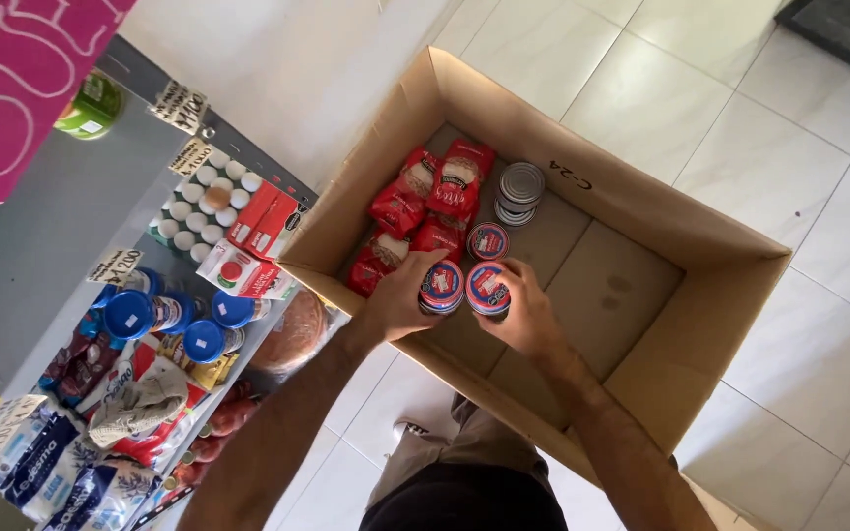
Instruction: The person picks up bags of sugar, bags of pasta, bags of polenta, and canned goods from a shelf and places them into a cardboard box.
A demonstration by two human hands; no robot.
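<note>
Inside cardboard box (pixel 641 211), each hand's grip apparently clasps one upright can, lid up: left hand (pixel 397 300), right hand (pixel 528 315).

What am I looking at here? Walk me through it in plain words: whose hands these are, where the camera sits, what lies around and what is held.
There is only one picture, taken by a camera worn on a person's head and looking straight down, so the two bare arms coming up from the bottom belong to that person. The left hand grips one round can with a red and blue lid, and the right hand grips a second can beside it. Both are inside an open cardboard box standing on a white tiled floor. Deeper in the box lie red packets, another single can and a stack of plain silver cans. To the left is a shop shelf with a tray of eggs, blue-lidded jars and bagged goods.
</note>
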